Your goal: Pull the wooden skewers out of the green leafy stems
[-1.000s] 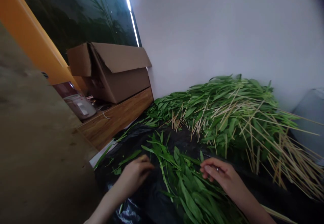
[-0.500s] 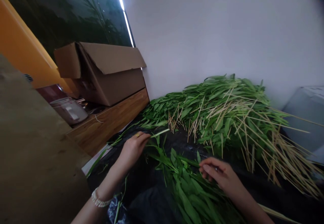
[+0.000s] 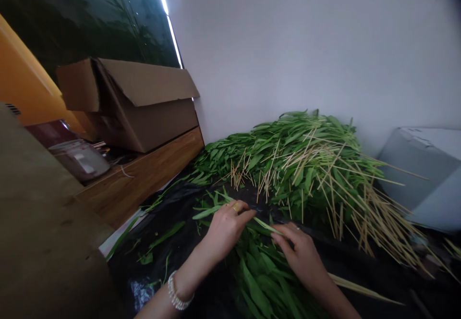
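Note:
My left hand [image 3: 226,227], with a gold ring and a bead bracelet on the wrist, is closed around a long green leaf [image 3: 209,211] whose tip sticks out to the left. My right hand [image 3: 299,254] pinches the same leaf's other end just to the right, over a loose heap of green leaves [image 3: 264,280] on black plastic sheeting [image 3: 169,256]. Behind both hands lies a big pile of leaves threaded on thin wooden skewers [image 3: 317,170].
A cardboard box [image 3: 144,103] with open flaps sits on a wooden ledge [image 3: 144,175] at the left. A lidded plastic container [image 3: 81,158] stands beside it. A grey box [image 3: 425,175] is at the right, against the white wall. A brown surface [image 3: 39,242] fills the lower left.
My left hand picked a leaf from the far left and carried it right to the middle. My right hand moved slightly left to meet it and pinched the leaf.

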{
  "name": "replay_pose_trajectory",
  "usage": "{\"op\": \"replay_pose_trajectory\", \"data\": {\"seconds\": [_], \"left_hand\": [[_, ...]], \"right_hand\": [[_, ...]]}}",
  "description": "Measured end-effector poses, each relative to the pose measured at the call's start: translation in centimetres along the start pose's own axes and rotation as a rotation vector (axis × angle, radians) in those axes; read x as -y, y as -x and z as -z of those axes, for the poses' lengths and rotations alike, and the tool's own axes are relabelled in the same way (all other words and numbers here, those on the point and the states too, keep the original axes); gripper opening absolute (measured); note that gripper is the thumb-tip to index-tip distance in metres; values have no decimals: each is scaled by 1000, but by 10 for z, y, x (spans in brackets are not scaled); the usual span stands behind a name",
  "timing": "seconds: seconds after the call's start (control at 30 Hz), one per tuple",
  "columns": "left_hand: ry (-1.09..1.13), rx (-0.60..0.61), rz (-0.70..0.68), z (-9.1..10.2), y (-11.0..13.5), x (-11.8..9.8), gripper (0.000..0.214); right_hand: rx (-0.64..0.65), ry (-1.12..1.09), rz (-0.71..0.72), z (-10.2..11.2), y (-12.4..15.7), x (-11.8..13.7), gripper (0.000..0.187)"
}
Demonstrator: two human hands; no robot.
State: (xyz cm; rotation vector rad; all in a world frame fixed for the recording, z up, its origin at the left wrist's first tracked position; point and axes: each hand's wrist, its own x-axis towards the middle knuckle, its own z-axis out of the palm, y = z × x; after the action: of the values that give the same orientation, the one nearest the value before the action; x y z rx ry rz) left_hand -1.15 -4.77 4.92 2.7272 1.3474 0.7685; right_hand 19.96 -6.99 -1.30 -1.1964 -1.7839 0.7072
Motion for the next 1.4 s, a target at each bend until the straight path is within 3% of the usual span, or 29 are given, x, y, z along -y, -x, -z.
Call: {"op": "replay_pose_trajectory", "data": {"seconds": [0.2, 0.33, 0.5, 0.7, 0.9, 1.07, 1.3, 1.4], "left_hand": [[82, -436, 217, 7, 11, 24, 32], [62, -486, 284, 13, 22, 39, 21], [43, -544, 257, 10, 27, 29, 19], [-67, -465, 4, 1, 11, 18, 23], [-227, -255, -74, -2, -3, 25, 25], [-236, -166, -126, -1, -4, 31, 17], [-143, -139, 11, -2, -7, 25, 9], [-77, -205, 111, -7, -7, 25, 9]], "right_hand": [[-22, -140, -220, 6, -2, -4, 44], [-15, -250, -268, 8, -4, -5, 47], [14, -298, -277, 8, -4, -5, 47], [55, -281, -273, 7, -3, -5, 47], [104, -265, -250, 6, -3, 2, 47], [139, -254, -242, 5, -3, 4, 47], [112, -194, -218, 4, -2, -1, 44], [141, -149, -207, 1, -1, 0, 42]]}}
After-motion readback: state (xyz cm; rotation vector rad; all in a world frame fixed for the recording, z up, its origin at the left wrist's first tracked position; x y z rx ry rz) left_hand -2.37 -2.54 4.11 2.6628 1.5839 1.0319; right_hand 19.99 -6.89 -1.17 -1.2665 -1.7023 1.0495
